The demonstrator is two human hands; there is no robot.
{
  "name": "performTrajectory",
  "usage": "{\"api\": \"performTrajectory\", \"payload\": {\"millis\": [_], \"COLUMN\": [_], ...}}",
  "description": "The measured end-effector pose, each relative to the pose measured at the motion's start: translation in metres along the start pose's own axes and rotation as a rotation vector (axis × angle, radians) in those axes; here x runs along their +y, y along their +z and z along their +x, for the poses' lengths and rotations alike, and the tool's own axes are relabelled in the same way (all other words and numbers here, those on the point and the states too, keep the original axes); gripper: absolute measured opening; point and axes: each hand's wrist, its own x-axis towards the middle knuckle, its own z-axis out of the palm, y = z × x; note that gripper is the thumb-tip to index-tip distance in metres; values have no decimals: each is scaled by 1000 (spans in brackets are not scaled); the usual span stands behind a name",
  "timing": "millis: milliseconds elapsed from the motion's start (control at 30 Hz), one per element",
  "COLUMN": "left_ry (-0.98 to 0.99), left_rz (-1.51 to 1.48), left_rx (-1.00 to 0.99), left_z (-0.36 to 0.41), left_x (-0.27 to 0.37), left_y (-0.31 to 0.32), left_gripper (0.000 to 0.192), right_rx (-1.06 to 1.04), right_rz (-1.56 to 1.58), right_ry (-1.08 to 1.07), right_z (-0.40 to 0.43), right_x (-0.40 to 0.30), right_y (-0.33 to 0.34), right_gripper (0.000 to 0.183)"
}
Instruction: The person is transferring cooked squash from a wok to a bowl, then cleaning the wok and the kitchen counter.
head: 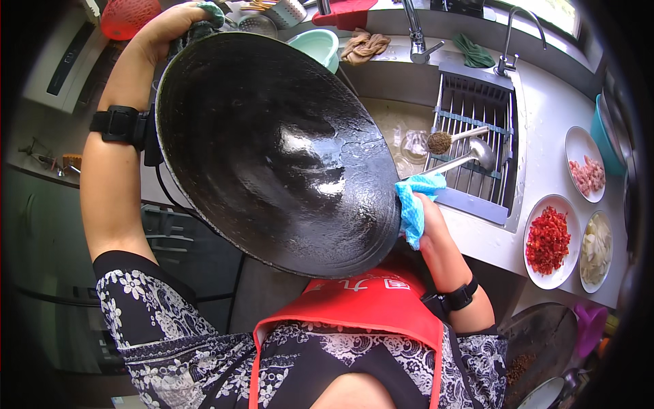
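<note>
A large black wok (245,153), wet and shiny inside, is held up and tilted before me. My left hand (176,25) grips its handle at the upper left, with a dark green cloth at the fingers. At the wok's right rim, my right hand (431,220) holds on through a blue cloth (413,204). A metal ladle (480,153) and a pot brush (440,142) lie over the drying rack (498,176) across the sink (403,110), just beyond my right hand. The wok hides part of the sink and counter.
Plates of chopped red peppers (547,240), pale slices (596,248) and diced meat (587,174) stand on the right counter. A mint-green basin (319,46), a brown cloth (364,47) and a faucet (416,46) are behind the wok. Another large pan (546,327) is at the lower right.
</note>
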Motion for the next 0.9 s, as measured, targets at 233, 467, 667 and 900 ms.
{"api": "performTrajectory", "payload": {"millis": [233,467,667,900], "left_ry": [266,14,69,269], "left_rz": [-113,-68,-288,-541], "left_rx": [-119,26,10,-142], "left_z": [-21,-43,-95,-125], "left_x": [2,-38,-115,-176], "left_y": [24,-25,-28,16], "left_gripper": [21,26,31,38], "right_rx": [65,169,299,456], "right_rz": [-7,-29,-179,-330], "right_ry": [-67,-157,-481,-811], "right_z": [6,-1,-62,-139], "right_x": [-3,29,76,123], "right_y": [-10,2,44,45], "right_gripper": [21,17,25,27]}}
